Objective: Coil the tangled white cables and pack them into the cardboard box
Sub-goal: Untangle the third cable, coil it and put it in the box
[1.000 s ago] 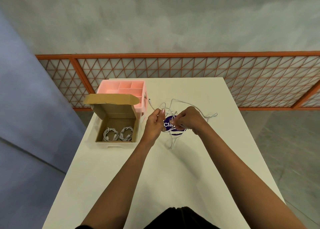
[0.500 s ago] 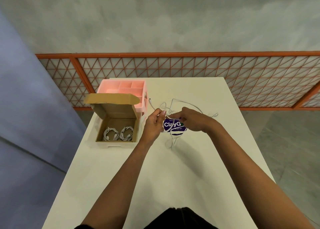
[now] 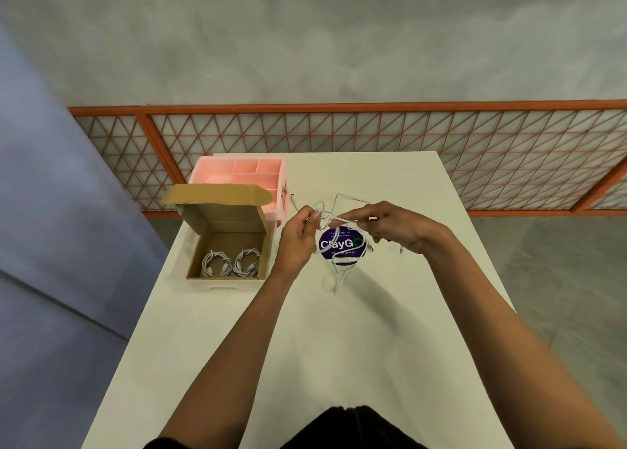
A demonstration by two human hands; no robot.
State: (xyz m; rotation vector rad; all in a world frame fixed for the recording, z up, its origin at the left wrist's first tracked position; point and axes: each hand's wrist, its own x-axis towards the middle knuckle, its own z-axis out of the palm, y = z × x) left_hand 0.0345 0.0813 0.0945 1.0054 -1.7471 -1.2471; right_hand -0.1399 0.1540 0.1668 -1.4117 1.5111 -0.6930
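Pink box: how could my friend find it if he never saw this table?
Start at the white table and go to its far left corner. There, right behind the open cardboard box with two coiled cables inside, stands the pink box. It is the only pink thing, and its top is split into small compartments.

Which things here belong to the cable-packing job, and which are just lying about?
Job: tangled white cable, pinched by left hand and right hand; cardboard box, lid open; two coiled cables already inside it.
Lying about: pink organiser behind the box; round purple sticker on the table under the tangle.
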